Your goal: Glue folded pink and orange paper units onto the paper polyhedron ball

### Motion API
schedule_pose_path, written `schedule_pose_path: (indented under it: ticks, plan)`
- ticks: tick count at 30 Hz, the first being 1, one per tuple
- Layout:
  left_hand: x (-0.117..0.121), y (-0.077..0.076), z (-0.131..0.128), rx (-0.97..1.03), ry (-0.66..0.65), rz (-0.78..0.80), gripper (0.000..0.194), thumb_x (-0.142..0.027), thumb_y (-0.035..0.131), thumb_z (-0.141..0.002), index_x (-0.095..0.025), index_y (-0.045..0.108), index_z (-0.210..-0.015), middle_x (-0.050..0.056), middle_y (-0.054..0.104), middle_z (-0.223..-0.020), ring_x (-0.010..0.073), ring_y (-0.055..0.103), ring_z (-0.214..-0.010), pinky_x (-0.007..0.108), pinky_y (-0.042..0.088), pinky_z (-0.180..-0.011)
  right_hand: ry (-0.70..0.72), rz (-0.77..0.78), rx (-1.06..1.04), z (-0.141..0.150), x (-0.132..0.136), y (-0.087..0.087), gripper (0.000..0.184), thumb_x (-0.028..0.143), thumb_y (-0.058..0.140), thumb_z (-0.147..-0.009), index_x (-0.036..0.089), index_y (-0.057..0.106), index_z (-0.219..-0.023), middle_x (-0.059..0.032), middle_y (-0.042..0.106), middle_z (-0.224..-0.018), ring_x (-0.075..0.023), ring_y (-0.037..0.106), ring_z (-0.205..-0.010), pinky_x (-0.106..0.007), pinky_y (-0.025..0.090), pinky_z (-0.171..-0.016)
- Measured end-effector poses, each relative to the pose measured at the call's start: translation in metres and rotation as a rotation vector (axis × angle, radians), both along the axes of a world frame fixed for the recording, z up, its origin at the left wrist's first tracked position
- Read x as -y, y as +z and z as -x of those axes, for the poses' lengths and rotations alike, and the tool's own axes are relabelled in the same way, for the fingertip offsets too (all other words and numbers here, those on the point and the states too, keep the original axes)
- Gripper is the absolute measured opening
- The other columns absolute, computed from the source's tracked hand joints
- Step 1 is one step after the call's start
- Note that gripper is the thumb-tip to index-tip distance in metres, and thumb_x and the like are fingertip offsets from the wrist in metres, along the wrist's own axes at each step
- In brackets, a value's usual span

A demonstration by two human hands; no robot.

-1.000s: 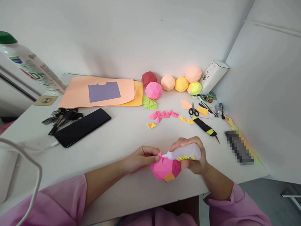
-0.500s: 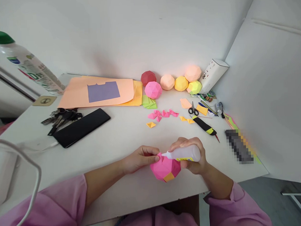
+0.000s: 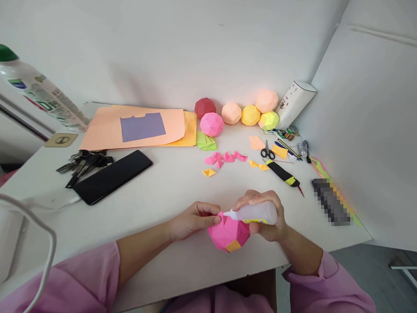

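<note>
A pink faceted paper ball (image 3: 225, 236) with one orange facet sits near the front of the white table. My left hand (image 3: 197, 219) pinches a raised flap at the ball's upper left between thumb and fingers. In my right hand (image 3: 270, 218) is a white glue bottle (image 3: 254, 213), tilted sideways. Its narrow nozzle points left and meets the ball beside the pinched flap; whether glue is flowing I cannot make out. Small folded pink paper pieces (image 3: 225, 158) lie beyond the ball, with a folded orange piece (image 3: 209, 173) nearer to it.
Several finished paper balls (image 3: 231, 113) line the wall. Right of centre lie scissors (image 3: 267, 151) and a black-and-yellow cutter (image 3: 282, 173). A phone (image 3: 113, 176), keys (image 3: 84, 165) and coloured paper sheets (image 3: 105, 132) occupy the left. A white cable (image 3: 49, 258) loops at the left edge.
Both hands, the ball and the glue bottle keep practically the same pose. Only a very slight shift of the whole view shows.
</note>
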State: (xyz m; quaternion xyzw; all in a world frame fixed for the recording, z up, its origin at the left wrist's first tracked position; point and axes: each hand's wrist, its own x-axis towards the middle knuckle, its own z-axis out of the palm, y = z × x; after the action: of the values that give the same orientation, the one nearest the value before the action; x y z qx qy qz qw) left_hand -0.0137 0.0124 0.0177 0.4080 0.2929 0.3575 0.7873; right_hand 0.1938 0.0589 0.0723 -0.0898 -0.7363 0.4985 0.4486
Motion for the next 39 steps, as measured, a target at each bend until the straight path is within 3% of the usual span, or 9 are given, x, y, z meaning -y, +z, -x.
schedule_pose_path:
  ticks: [24, 32, 39]
  plan:
    - [-0.0004, -0.0056, 0.0008, 0.036, -0.005, -0.021, 0.021, -0.034, 0.070, -0.081, -0.013, 0.073, -0.083, 0.002, 0.059, -0.079, 0.0134, 0.054, -0.074, 0.027, 0.044, -0.072, 0.010, 0.011, -0.011, 0.0015, 0.0018, 0.0027, 0.035, 0.037, 0.070, -0.083, 0.026, 0.050, -0.111, -0.0078, 0.072, -0.095, -0.0197, 0.066, -0.082, -0.035, 0.051, -0.067]
    - [-0.0002, -0.0044, 0.0006, 0.029, 0.010, -0.033, 0.023, -0.035, 0.071, -0.080, -0.012, 0.071, -0.078, 0.004, 0.061, -0.080, 0.0155, 0.055, -0.076, 0.028, 0.046, -0.072, -0.031, 0.074, -0.023, 0.0012, 0.0010, 0.0007, 0.032, 0.037, 0.069, -0.084, 0.026, 0.050, -0.108, -0.0081, 0.071, -0.096, -0.0203, 0.066, -0.084, -0.035, 0.053, -0.067]
    - [-0.0006, -0.0053, 0.0006, 0.045, 0.008, -0.020, 0.022, -0.035, 0.071, -0.080, -0.012, 0.073, -0.081, 0.001, 0.057, -0.075, 0.0129, 0.052, -0.072, 0.025, 0.043, -0.069, 0.017, 0.239, -0.020, -0.0004, -0.0008, 0.0025, 0.032, 0.044, 0.066, -0.084, 0.027, 0.048, -0.104, -0.0067, 0.072, -0.090, -0.0205, 0.066, -0.081, -0.035, 0.052, -0.065]
